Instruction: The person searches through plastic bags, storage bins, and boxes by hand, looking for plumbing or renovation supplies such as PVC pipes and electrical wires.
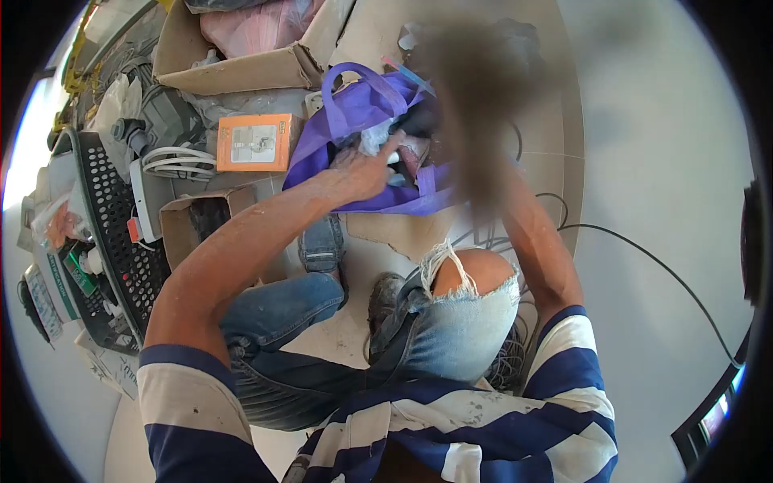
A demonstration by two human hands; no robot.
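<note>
Black crate [121, 241]: stood at the far left of the floor, small packets beside it.
White cable [179, 163]: coiled just right of the crate.
Orange box [256, 142]: lay between the cable and the bag, below an open carton [233, 68].
Small carton [193, 221]: sat just under the left forearm.
Left hand [358, 173]: rested on the bag's left side, fingers half curled, index reaching into the opening; what it gripped could not be told.
Purple bag [362, 113]: lay mid-floor, mouth open, directly under and past that hand.
Right hand: hidden behind a blurred patch over the bag's right side; its state could not be told.
Black wire [644, 258]: trailed toward the floor's right edge.
</note>
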